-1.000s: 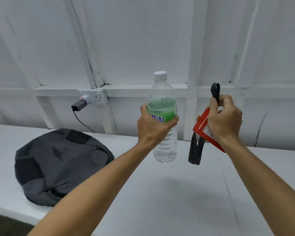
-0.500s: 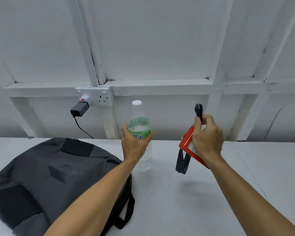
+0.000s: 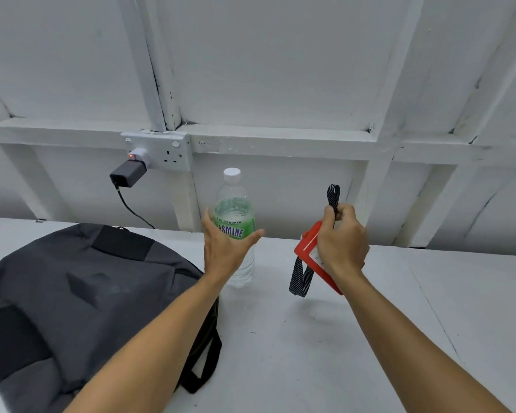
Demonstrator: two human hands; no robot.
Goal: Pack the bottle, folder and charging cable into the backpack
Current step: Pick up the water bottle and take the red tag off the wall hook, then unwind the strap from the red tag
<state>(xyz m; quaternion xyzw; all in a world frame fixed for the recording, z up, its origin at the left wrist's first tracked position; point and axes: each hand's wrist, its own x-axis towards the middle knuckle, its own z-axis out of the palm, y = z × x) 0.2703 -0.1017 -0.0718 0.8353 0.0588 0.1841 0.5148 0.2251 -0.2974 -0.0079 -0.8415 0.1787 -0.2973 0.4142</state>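
Note:
A clear water bottle with a green label and white cap stands upright on the white table, just right of the backpack. My left hand is around its label with thumb and fingers spread, not clasping it. My right hand is closed on a small red folder and on its black striped strap, held above the table to the right of the bottle. The dark grey backpack lies flat at the left. A black charger sits in the wall socket; its cable drops behind the backpack.
The white double socket is fixed to a white framed wall along the table's far edge. A black backpack strap loop lies on the table under my left forearm. Bare table surface stretches to the right of my right arm.
The bottle has come down from mid-air and now stands on the table. My left hand has loosened from a full grip to spread fingers. The view has shifted left and closer to the backpack.

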